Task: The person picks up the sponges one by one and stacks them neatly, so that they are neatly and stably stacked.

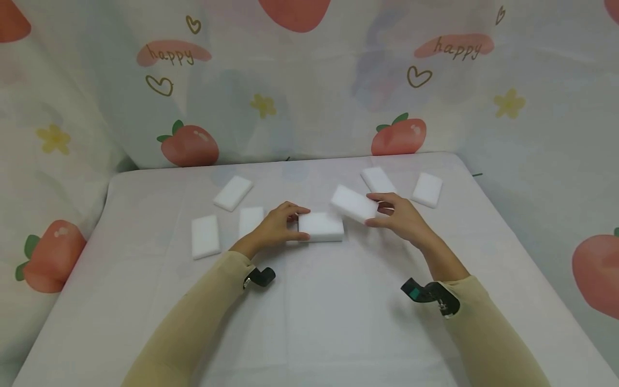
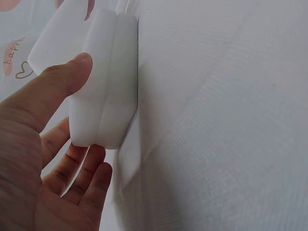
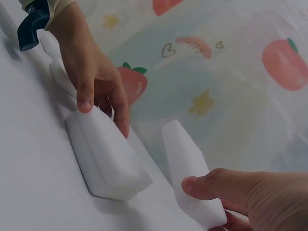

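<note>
Two tan sleeves [image 1: 188, 317] stretched forward from the near edge of view, each with a black wrist camera [image 1: 261, 277] at its cuff, over a counter [image 1: 319, 333] covered in white cloth. The left hand [image 1: 271, 228], partly curled, gripped the left end of a stack of two white blocks [image 1: 321, 228] lying flat near the middle, its thumb on the near side and fingers at the end and far side. The right hand [image 1: 401, 217] pinched the right end of a third white block [image 1: 354, 204] between thumb and fingers; that block hung tilted above the counter, just right of the stack and apart from it. Three loose blocks [image 1: 205, 236] lay to the left, one partly behind the left hand, and two more blocks [image 1: 427, 189] lay beyond the right hand. Behind stood a cloth backdrop [image 1: 314, 80] printed with red fruit, yellow flowers and "happy".
</note>
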Motion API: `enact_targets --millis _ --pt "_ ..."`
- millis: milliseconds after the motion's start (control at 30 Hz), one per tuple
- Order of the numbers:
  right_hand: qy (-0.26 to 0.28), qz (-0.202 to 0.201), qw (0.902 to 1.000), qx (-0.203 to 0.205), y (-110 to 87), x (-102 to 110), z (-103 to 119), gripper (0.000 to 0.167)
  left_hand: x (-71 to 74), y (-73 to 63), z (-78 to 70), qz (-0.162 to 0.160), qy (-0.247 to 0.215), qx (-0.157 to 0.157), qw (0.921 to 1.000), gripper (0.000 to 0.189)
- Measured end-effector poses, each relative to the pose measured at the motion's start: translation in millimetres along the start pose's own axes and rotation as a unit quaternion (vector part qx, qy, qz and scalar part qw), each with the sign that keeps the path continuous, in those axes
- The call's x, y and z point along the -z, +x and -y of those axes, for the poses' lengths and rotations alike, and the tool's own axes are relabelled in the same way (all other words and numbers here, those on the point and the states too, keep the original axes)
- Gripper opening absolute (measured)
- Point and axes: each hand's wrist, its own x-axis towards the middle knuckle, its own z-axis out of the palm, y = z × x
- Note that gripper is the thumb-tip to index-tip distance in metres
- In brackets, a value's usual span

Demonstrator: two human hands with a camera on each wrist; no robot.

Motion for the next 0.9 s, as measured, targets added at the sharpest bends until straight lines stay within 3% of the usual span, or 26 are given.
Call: enact_targets --millis 900 --pt "-0.003 0.035 0.9992 0.021 7.9 -13 8 0.068 -0.4 0.1 3.5 0.003 -0.002 0.003 1.0 0.072"
